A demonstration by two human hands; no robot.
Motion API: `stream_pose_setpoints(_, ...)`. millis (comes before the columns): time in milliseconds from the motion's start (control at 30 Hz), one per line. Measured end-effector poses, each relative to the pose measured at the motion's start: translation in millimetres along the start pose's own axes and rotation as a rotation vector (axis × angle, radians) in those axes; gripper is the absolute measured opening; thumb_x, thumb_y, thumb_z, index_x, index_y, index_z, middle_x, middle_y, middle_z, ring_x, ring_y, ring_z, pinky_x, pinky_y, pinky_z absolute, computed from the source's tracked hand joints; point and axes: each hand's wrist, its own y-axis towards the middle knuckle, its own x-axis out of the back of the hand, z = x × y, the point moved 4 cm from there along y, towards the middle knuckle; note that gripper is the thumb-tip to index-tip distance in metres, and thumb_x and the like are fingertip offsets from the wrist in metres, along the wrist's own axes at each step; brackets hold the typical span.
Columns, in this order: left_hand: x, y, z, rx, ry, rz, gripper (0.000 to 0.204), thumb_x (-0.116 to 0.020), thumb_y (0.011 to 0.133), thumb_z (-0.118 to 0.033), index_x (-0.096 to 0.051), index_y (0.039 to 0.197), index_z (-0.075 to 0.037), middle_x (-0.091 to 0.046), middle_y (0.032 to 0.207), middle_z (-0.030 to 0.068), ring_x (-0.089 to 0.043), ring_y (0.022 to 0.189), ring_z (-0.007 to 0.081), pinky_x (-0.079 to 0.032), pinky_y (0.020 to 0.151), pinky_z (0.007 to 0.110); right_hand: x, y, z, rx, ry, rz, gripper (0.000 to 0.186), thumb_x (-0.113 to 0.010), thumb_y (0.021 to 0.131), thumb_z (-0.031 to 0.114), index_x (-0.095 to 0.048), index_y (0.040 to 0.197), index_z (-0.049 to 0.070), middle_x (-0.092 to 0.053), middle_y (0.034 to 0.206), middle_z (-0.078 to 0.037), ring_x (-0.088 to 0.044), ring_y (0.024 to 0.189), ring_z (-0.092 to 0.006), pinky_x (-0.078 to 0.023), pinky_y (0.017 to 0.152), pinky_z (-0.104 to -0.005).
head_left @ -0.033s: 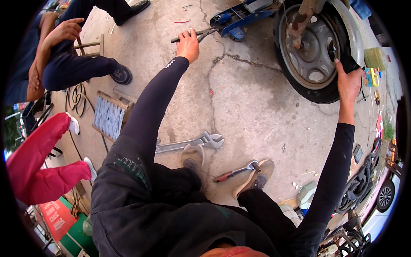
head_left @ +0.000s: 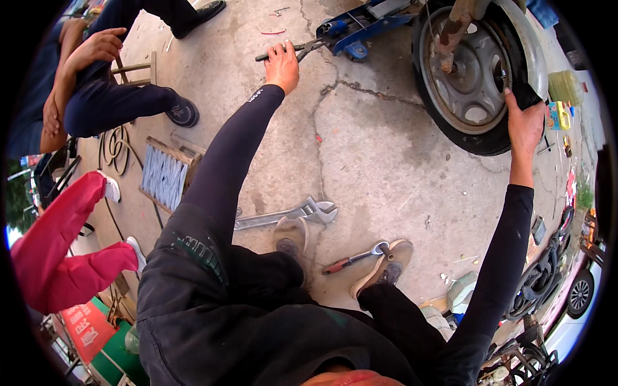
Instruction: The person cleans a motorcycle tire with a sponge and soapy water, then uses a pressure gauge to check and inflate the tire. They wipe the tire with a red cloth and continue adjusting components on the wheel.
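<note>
My left hand [head_left: 282, 69] is closed round a dark-handled pliers-like tool [head_left: 311, 48] near the top centre, beside a blue floor jack [head_left: 357, 48]. My right hand [head_left: 523, 121] grips the right side of a tyre [head_left: 454, 130] on a worn steel wheel [head_left: 463, 103]; its fingertips are partly hidden. A rusty bar [head_left: 450, 38] crosses the wheel's face. A large adjustable wrench [head_left: 277, 217] lies near my left shoe [head_left: 290, 239]. A red-handled tool [head_left: 341, 264] with a ring end lies by my right shoe [head_left: 399, 260].
A seated person [head_left: 129, 112] at upper left and another in red trousers [head_left: 71, 238] border the concrete [head_left: 367, 161]. A wooden-framed item [head_left: 166, 174], coiled hose [head_left: 114, 148], green-red box [head_left: 90, 328], yellow jug [head_left: 560, 116], black tubes [head_left: 541, 283] and a white car [head_left: 579, 309] stand around.
</note>
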Motion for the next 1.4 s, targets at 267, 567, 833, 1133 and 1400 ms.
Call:
stream_pose_setpoints(267, 11, 3, -10, -0.176, 0.303, -0.263, 0.051, -0.057, 0.084, -0.009, -0.046, 0.133, -0.002, -0.045, 0.122, 0.0162, -0.042, 0.115, 0.0346, -0.047, 0.083, 0.044, 2, 1, 1, 0.011, -0.033, -0.015, 0.079, -0.075, 0.073, 0.055, -0.054, 0.111, -0.011, -0.061, 0.111, -0.032, -0.058, 0.108, -0.0456, -0.045, 0.093, -0.0479)
stream_pose_setpoints(567, 2, 5, -6, -0.162, 0.265, -0.165, 0.038, -0.056, 0.087, -0.016, -0.052, 0.123, -0.006, -0.049, 0.112, 0.0096, -0.043, 0.113, 0.0293, -0.047, 0.084, 0.047, 6, -4, 8, -0.007, 0.044, 0.005, 0.078, -0.076, 0.074, 0.050, -0.055, 0.115, -0.012, -0.061, 0.113, -0.032, -0.059, 0.109, -0.0445, -0.045, 0.094, -0.0457)
stream_pose_setpoints(833, 8, 1, 3, -0.073, 0.359, -0.262, 0.044, -0.057, 0.084, -0.012, -0.049, 0.127, -0.007, -0.049, 0.120, 0.0086, -0.043, 0.118, 0.0285, -0.042, 0.092, 0.046, -1, -6, -7, 0.028, 0.085, -0.014, 0.076, -0.076, 0.075, 0.051, -0.055, 0.112, -0.012, -0.061, 0.112, -0.032, -0.058, 0.109, -0.0449, -0.045, 0.094, -0.0457)
stream_pose_setpoints(1133, 12, 6, -3, -0.085, 0.317, -0.259, 0.050, -0.058, 0.084, -0.009, -0.046, 0.132, -0.004, -0.045, 0.127, 0.0118, -0.037, 0.126, 0.0311, -0.035, 0.102, 0.051, 3, -8, 4, 0.033, 0.069, -0.041, 0.075, -0.076, 0.075, 0.050, -0.055, 0.111, -0.012, -0.061, 0.111, -0.031, -0.059, 0.107, -0.0442, -0.045, 0.092, -0.0450)
stream_pose_setpoints(1400, 12, 8, -10, -0.119, 0.317, -0.288, 0.042, -0.056, 0.087, -0.012, -0.049, 0.127, -0.005, -0.047, 0.122, 0.0112, -0.039, 0.123, 0.0306, -0.034, 0.103, 0.055, -4, -2, -7, 0.011, 0.033, 0.012, 0.074, -0.076, 0.077, 0.051, -0.055, 0.117, -0.008, -0.064, 0.113, -0.025, -0.063, 0.107, -0.0382, -0.047, 0.092, -0.0413)
